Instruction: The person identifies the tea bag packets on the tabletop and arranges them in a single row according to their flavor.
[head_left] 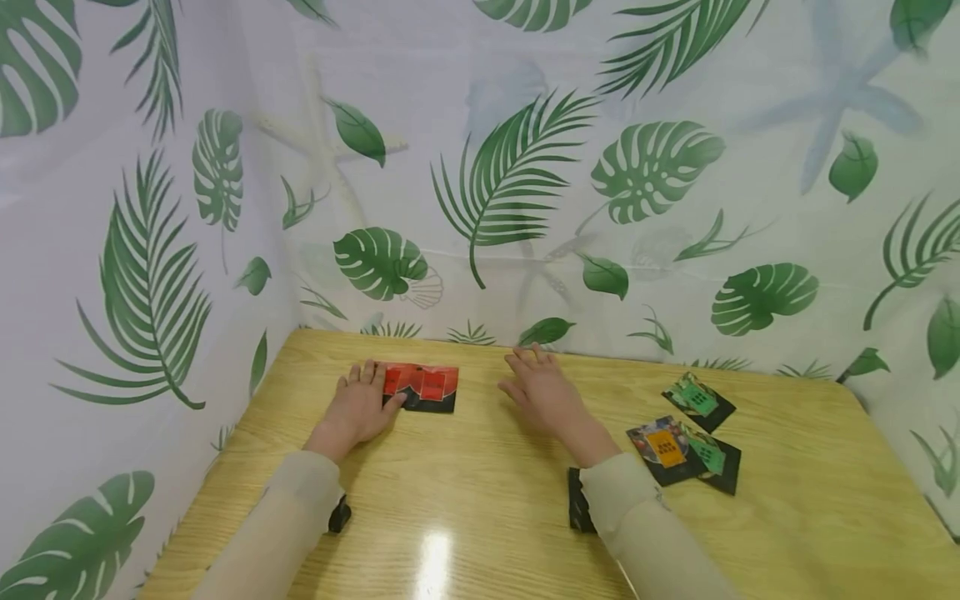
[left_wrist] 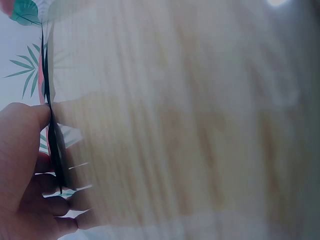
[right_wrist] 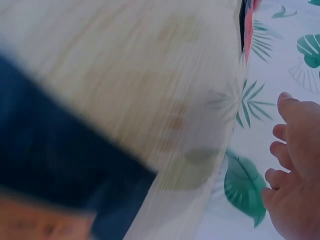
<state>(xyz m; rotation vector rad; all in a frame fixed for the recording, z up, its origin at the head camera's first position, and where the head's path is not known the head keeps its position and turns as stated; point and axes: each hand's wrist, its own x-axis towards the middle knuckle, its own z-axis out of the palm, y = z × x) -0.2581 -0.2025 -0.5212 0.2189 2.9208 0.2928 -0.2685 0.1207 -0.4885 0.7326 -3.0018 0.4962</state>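
My left hand (head_left: 358, 410) rests at the left end of two red and black packets (head_left: 442, 387), which lie side by side on the wooden table. Its thumb touches their near edge and the fingers reach along the left side, partly covering one packet. Seen edge-on in the left wrist view, the packets (left_wrist: 54, 145) appear as a thin dark strip beside the thumb. Toward the back of the table, my right hand (head_left: 546, 395) hovers with fingers extended and nothing in them. The right wrist view also shows this bare hand (right_wrist: 300, 155) with its fingers apart from any packet.
To the right lie a packet with an orange label (head_left: 666, 448), a green-labelled packet (head_left: 723, 468) partly beneath it, and another green-labelled packet (head_left: 697, 400) behind. A leaf-patterned cloth (head_left: 480, 308) hangs along the back and left edges of the wooden table (head_left: 465, 483).
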